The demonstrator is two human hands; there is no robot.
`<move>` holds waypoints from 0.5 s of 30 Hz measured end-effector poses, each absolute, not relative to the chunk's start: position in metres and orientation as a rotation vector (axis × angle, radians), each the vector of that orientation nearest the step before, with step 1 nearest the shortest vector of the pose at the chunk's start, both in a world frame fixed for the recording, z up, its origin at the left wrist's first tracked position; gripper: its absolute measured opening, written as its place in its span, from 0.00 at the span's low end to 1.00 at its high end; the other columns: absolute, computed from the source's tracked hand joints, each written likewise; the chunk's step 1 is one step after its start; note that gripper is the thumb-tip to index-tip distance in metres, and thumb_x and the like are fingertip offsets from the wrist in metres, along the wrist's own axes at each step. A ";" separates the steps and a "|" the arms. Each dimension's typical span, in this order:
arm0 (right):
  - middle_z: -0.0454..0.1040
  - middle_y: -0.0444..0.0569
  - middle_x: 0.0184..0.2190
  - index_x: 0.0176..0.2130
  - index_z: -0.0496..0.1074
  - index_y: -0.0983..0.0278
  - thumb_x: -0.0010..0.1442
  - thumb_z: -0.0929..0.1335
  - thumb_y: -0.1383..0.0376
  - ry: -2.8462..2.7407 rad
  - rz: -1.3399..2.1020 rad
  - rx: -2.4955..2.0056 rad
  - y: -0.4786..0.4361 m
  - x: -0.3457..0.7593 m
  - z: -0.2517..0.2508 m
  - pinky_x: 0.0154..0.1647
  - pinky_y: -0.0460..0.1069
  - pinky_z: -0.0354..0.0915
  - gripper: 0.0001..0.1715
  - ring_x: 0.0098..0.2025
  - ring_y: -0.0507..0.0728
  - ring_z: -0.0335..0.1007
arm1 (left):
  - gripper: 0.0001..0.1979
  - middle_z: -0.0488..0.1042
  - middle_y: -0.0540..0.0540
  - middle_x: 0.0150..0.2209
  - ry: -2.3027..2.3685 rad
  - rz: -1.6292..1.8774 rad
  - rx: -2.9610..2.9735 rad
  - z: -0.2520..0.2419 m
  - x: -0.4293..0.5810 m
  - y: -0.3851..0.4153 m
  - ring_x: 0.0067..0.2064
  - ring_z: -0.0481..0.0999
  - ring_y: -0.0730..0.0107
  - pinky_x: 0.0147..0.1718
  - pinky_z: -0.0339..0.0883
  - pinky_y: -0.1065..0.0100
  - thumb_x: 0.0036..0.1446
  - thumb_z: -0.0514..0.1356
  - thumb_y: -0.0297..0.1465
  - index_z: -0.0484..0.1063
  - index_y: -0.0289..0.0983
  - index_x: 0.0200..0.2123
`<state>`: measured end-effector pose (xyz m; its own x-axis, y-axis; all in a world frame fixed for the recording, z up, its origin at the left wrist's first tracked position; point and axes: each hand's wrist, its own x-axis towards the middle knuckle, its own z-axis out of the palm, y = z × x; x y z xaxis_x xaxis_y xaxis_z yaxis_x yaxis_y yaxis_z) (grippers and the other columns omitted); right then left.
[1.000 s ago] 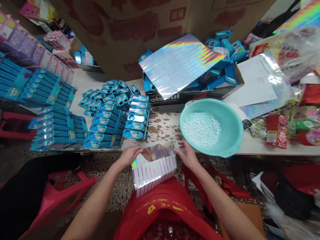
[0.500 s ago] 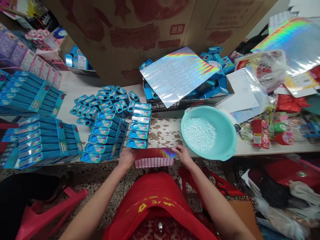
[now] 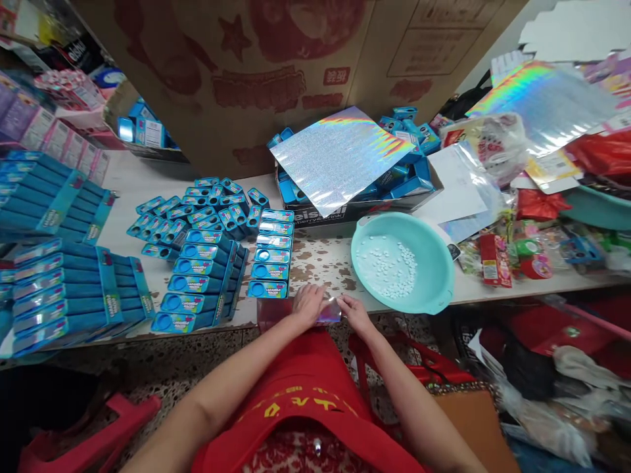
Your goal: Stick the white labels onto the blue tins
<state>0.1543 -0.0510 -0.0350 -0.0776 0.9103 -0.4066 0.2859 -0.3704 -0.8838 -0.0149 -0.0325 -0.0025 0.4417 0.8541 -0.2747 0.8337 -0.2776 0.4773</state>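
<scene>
A shiny holographic sheet of stickers (image 3: 276, 312) lies flat at the table's front edge. My left hand (image 3: 308, 303) rests palm down on its right part, fingers stretched out. My right hand (image 3: 351, 310) touches the sheet's right end with its fingers together at the edge. A teal plastic basin (image 3: 434, 289) with several small white tablets (image 3: 387, 263) stands just right of my hands. Stacks of blue candy boxes (image 3: 269, 253) stand just left of them.
More blue box stacks (image 3: 69, 295) fill the left of the table. A cardboard tray of blue boxes (image 3: 394, 180) under a holographic sheet (image 3: 340, 154) sits at the back. Packets and bags (image 3: 513, 253) clutter the right. A big cardboard carton (image 3: 276, 72) stands behind.
The sticker sheet went from held up over my lap to lying flat on the table edge. My left hand slid from its left end to the right part, close to my right hand.
</scene>
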 end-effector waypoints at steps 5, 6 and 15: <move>0.71 0.50 0.27 0.31 0.70 0.66 0.54 0.58 0.41 -1.265 1.376 -1.742 -0.058 0.155 -0.049 0.32 0.52 0.67 0.32 0.30 0.57 0.67 | 0.17 0.78 0.43 0.39 1.380 -0.172 2.013 -0.010 0.000 -0.007 0.42 0.75 0.61 0.42 0.62 0.64 0.63 0.47 0.38 0.75 0.39 0.38; 0.73 0.53 0.32 0.36 0.71 0.66 0.56 0.58 0.43 -1.257 1.316 -1.775 -0.061 0.155 -0.050 0.35 0.53 0.67 0.31 0.33 0.58 0.68 | 0.17 0.78 0.42 0.39 1.384 -0.185 2.013 -0.011 0.000 -0.006 0.43 0.75 0.60 0.41 0.62 0.64 0.63 0.48 0.37 0.75 0.39 0.38; 0.67 0.59 0.53 0.58 0.64 0.58 0.64 0.58 0.63 -2.021 0.354 -1.932 -0.082 0.146 -0.051 0.48 0.60 0.65 0.24 0.50 0.65 0.64 | 0.18 0.77 0.39 0.40 1.364 -0.242 1.991 -0.013 0.002 0.002 0.44 0.74 0.59 0.44 0.60 0.62 0.63 0.46 0.36 0.74 0.36 0.39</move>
